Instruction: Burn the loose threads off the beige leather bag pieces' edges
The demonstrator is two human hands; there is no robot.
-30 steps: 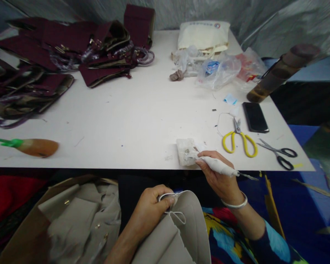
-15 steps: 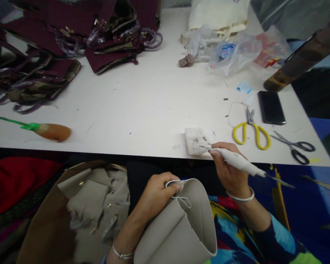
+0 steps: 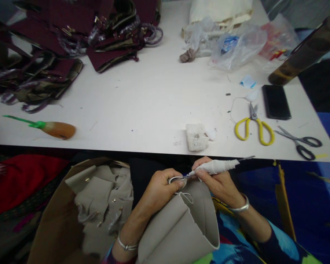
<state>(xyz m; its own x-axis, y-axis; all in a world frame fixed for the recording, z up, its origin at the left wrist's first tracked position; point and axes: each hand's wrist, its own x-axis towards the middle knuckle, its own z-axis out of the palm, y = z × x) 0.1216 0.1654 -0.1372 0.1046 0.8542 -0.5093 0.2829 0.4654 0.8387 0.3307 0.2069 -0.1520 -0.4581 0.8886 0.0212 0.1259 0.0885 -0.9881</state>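
A grey-beige leather bag body (image 3: 170, 231) stands in my lap with its mouth open to the right. My left hand (image 3: 165, 187) pinches its upper rim, where a thin pale cord loop (image 3: 188, 198) hangs. My right hand (image 3: 218, 183) grips an awl (image 3: 218, 167) with a white-wrapped handle, a thin metal rod sticking out of its back end. The awl's tip meets the rim right beside my left fingertips; the exact contact point is too small to make out. A whitish block (image 3: 195, 137) lies on the table edge above my right hand.
Yellow-handled scissors (image 3: 254, 126), black scissors (image 3: 299, 142) and a phone (image 3: 276, 102) lie at the right. An orange-brown bottle (image 3: 59, 129) with a green nozzle is at the left. Maroon bags (image 3: 110, 55) fill the back left. A carton (image 3: 48, 223) holds grey-beige pieces.
My right hand has moved down and left, taking the awl from the whitish block to the bag's rim. My left hand keeps its pinch on the rim.
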